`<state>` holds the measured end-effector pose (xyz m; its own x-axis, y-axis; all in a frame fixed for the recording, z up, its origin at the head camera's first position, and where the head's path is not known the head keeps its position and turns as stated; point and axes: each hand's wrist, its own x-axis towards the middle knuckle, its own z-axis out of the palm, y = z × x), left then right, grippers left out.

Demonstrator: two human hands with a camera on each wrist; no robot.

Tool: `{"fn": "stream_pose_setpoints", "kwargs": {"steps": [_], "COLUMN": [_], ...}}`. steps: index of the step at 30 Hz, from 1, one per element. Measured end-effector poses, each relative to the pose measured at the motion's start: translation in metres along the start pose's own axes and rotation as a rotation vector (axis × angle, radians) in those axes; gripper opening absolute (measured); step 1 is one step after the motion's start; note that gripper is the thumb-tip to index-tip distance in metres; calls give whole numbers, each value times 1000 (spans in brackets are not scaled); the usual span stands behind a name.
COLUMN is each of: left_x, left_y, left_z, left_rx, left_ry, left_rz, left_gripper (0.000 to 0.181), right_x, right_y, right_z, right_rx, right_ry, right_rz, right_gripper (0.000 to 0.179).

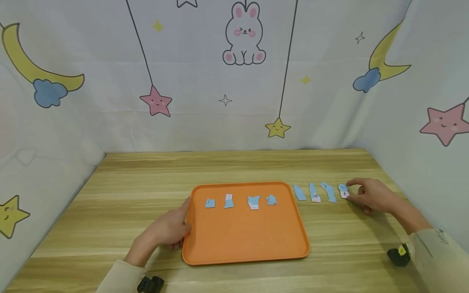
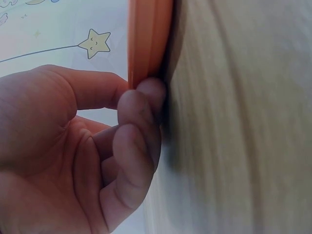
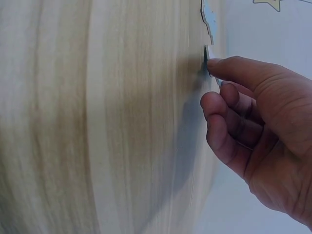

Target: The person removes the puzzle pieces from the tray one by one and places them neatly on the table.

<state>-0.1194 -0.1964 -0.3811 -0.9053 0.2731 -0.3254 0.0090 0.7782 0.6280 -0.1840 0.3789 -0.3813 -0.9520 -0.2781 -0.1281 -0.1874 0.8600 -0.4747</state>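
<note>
My left hand (image 1: 170,230) grips the left rim of an orange tray (image 1: 245,240); in the left wrist view its thumb and curled fingers meet at the tray's edge (image 2: 148,41). Several light blue and white puzzle pieces lie in a row along the tray's far part, among them a piece with a white upper half (image 1: 229,201). To the right of the tray, my right hand (image 1: 371,196) pinches a blue and white puzzle piece (image 1: 343,191) at the end of another row. In the right wrist view the thumb covers part of that piece (image 3: 210,52).
Several other pieces stand between the tray and my right hand, including a long blue one (image 1: 299,193) close to the tray's right rim. The wooden table (image 1: 139,175) is bounded by a white printed curtain (image 1: 205,126) at the back and sides.
</note>
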Motion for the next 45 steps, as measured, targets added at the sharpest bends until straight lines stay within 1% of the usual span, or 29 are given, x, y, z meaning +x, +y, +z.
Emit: {"fn": "stream_pose_setpoints", "kwargs": {"steps": [13,17,21,25,34,40,45], "left_x": [0,0,0,0,0,0,0], "left_y": [-1,-1,-1,-1,-1,-1,0], "left_z": [0,0,0,0,1,0,1], "left_rx": [-13,-15,-17,-19,-17,-18,-14], "left_ry": [-1,-1,-2,0,1,0,4], "left_rz": [4,9,10,15,13,16,13], "left_gripper": [84,84,85,85,85,85,84], "right_x": [3,3,3,4,10,10,9], "right_y": [3,2,0,-3,-17,-29,-40], "right_z": [-1,-3,-6,-8,-13,-16,-15], "right_rx": [-14,0,6,-25,-56,-76,-67], "right_ry": [-34,-40,-30,-7,54,60,64], "right_rz": [4,5,-5,-20,-55,-80,-97], "right_gripper": [54,58,65,63,57,56,54]}}
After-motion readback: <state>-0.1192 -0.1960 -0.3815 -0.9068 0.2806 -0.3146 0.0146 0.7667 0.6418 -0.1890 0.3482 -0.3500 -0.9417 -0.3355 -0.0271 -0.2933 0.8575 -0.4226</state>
